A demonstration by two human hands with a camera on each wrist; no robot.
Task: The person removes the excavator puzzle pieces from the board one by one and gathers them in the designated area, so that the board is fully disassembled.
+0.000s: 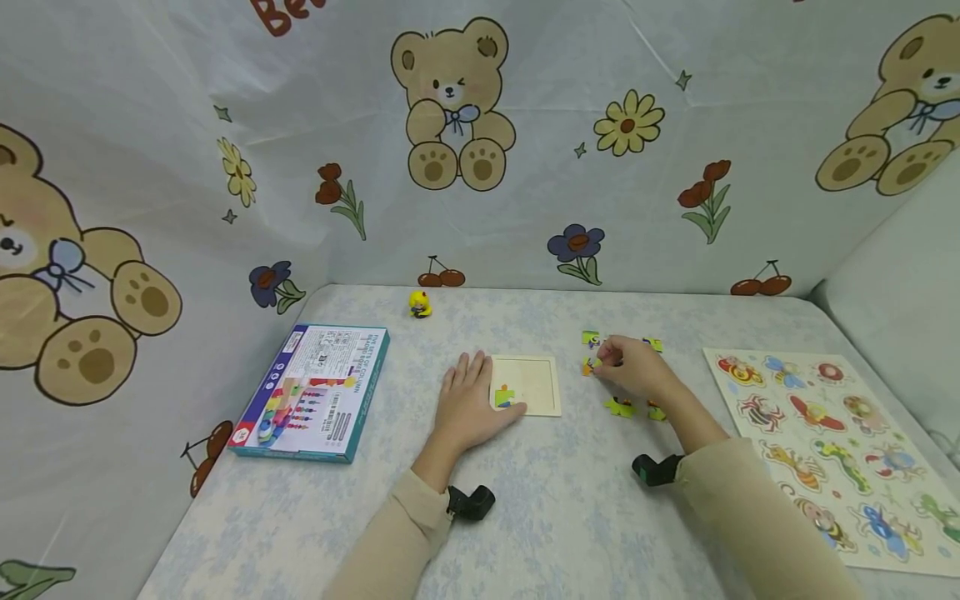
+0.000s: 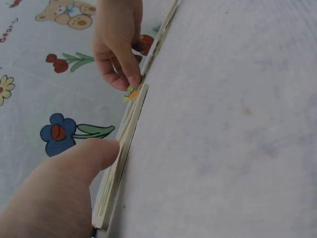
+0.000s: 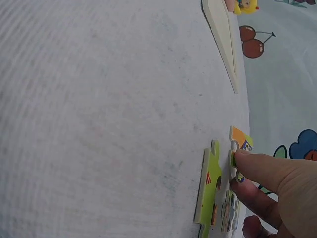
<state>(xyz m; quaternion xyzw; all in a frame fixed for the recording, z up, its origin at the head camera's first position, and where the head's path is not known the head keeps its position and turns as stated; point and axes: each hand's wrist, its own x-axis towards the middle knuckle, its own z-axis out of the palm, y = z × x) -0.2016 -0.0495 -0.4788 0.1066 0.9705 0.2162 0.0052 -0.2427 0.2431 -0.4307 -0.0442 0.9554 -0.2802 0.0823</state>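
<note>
A shallow wooden puzzle tray point(image 1: 536, 392) lies on the table, with one green puzzle piece point(image 1: 504, 397) in its lower left corner. My left hand point(image 1: 472, 404) rests flat along the tray's left side, fingers straight, thumb point(image 2: 94, 156) over the near edge. To the right of the tray, my right hand point(image 1: 637, 367) pinches a puzzle piece point(image 3: 233, 159) between thumb and finger; the fingers partly cover it. An orange piece point(image 3: 240, 137) shows just beyond the fingertips. Around this hand lie more puzzle pieces, among them a green one point(image 1: 619, 407) nearer me and another point(image 1: 591, 338) farther back.
On the left lies a boxed toy set point(image 1: 315, 392). A small yellow figurine point(image 1: 420, 304) stands near the table's back edge. A large insect-picture sheet point(image 1: 832, 450) covers the right side. Behind the table hangs a bear-print cloth point(image 1: 540, 183).
</note>
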